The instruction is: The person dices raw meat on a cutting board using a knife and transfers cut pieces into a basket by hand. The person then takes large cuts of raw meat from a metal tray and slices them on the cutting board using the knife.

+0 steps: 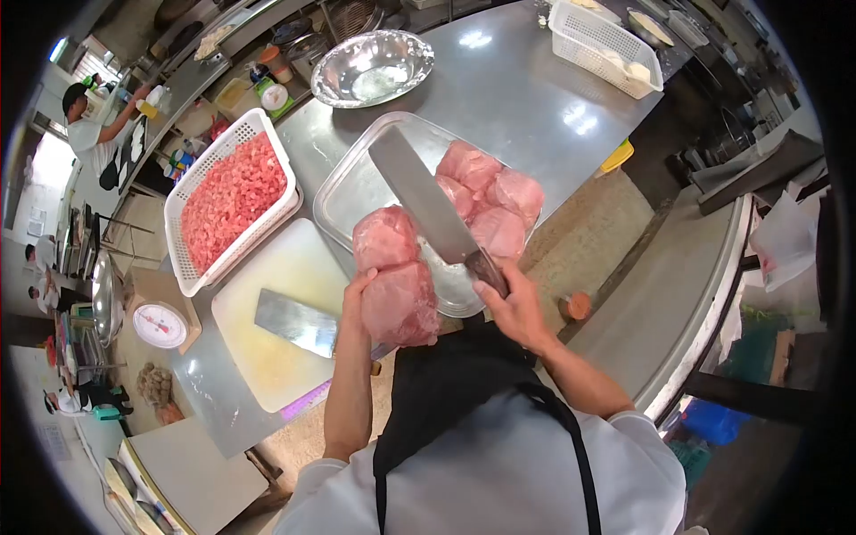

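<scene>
My right hand (515, 308) is wrapped round the dark wooden handle of a cleaver (426, 198). Its broad blade points up and to the left, above a metal tray (343, 192). My left hand (357, 299) grips a large chunk of raw meat (399, 305) at the tray's near left edge; part of its fingers is hidden. Another raw chunk (385, 237) lies against that one on its far side. Several more pink meat pieces (515, 194) sit in the right half of the tray, beyond the blade.
Left of the tray, a white basket (178, 241) holds diced meat. A second cleaver (294, 323) lies on a white cutting board (245, 357). A steel bowl (374, 69) and a white basket (606, 49) stand farther back. Other people (89, 134) are at far left.
</scene>
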Available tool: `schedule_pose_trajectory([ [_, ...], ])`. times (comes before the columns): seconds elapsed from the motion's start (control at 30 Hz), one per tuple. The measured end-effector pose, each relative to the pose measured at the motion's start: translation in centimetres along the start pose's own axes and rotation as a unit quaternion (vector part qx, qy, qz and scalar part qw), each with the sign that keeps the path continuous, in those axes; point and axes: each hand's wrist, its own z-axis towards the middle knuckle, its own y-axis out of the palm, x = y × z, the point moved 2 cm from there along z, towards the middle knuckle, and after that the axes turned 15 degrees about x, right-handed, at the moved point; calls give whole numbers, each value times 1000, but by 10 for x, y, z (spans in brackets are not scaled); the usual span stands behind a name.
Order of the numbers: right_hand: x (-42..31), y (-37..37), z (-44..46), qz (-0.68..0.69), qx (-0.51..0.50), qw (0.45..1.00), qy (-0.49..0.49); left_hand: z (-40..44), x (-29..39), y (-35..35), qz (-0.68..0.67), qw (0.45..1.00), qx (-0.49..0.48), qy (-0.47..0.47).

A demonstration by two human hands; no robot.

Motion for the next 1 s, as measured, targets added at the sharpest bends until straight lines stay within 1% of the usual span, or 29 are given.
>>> schedule_pose_trajectory([
  [0.03, 7, 5, -5, 21, -13, 999, 38, 2, -1, -1, -17, 1000, 5, -8],
  [0.1, 15, 7, -7, 51, -27, 996, 67, 6, -7, -2, -54, 998, 16, -22],
  [0.17, 13, 7, -14, 79, -20, 994, 79, 9, -15, -1, -83, 996, 33, 12],
  [0.2, 11, 5, -18, 86, -8, 995, 59, 11, -16, 1, -91, 995, 35, 14],
  [0.23, 9, 3, -22, 91, 4, 995, 38, 14, -21, 7, -94, 995, 21, -3],
  [0.3, 13, 4, -24, 110, 2, 993, -43, 21, -26, 12, -102, 994, -7, -35],
  [0.33, 25, 8, -23, 144, -32, 989, 2, 23, -27, 13, -104, 993, -21, -49],
  [0.37, 30, 11, -19, 130, -43, 991, 1, 25, -28, 13, -106, 992, -29, -56],
  [0.4, 45, 5, -16, 68, -63, 996, 12, 27, -29, 13, -110, 992, -31, -58],
  [0.43, 50, 7, -18, 119, -41, 991, 49, 25, -26, 12, -114, 992, -20, -52],
  [0.5, 37, 3, -8, 79, -16, 993, 84, 18, -23, 8, -119, 992, 20, -38],
  [0.57, 25, 5, 2, 18, 3, 999, 35, 10, -21, 7, -124, 990, 56, -30],
  [0.6, 25, 9, 7, 6, 32, 995, -90, 5, -19, 6, -137, 988, 58, -26],
  [0.7, 28, 13, 21, -57, 0, 991, -122, -18, -11, -10, -162, 984, 75, -9],
  [0.77, 37, 27, 26, -76, -56, 982, -164, -26, -6, -30, -168, 981, 94, 16],
  [0.8, 43, 36, 27, -85, -85, 975, -186, -35, -2, -37, -171, 977, 116, 50],
  [0.83, 49, 45, 25, -79, -84, 965, -236, -46, 2, -43, -175, 971, 137, 84],
  [0.87, 55, 54, 24, -86, -91, 963, -240, -58, 5, -50, -179, 964, 159, 116],
  [0.93, 63, 69, 23, -101, -107, 957, -249, -78, 14, -75, -180, 959, 163, 146],
  [0.97, 62, 74, 23, -139, -114, 952, -247, -88, 19, -88, -180, 956, 166, 160],
  [1.0, 64, 77, 27, -149, -124, 951, -239, -99, 24, -99, -178, 949, 190, 176],
])
